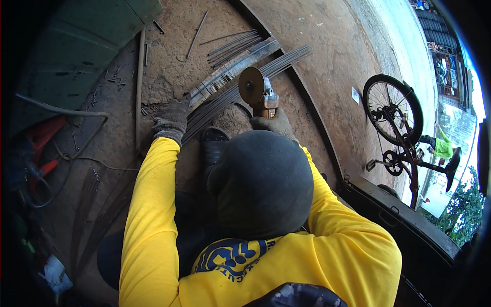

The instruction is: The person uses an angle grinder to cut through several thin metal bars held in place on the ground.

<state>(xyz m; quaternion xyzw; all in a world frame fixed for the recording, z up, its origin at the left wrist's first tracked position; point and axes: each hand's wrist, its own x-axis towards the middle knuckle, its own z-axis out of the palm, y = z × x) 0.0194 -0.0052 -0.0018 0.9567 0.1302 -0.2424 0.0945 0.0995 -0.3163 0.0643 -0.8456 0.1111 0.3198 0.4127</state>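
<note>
My right hand point(275, 122), in a grey work glove, is wrapped around the body of an angle grinder point(267, 102). The grinder's brown cutting disc point(251, 85) stands up just above the bundle of thin metal rods point(225, 104); whether it touches them I cannot tell. At the near left end of the bundle, my gloved left hand point(172, 120) is closed on the rods, its fingertips partly hidden. Alongside the rods lies a flat, worn metal bar point(232, 69). A dark rounded head covering point(263, 184) hides part of my right arm.
A long dark metal rail point(312, 102) curves past the rods. Loose rods point(232, 45) and offcuts lie on the dirt floor. Left are a green metal panel point(76, 56), a cable point(66, 109) and a red tool point(43, 140). Right stand a bicycle point(399, 123) and a person in green point(443, 147).
</note>
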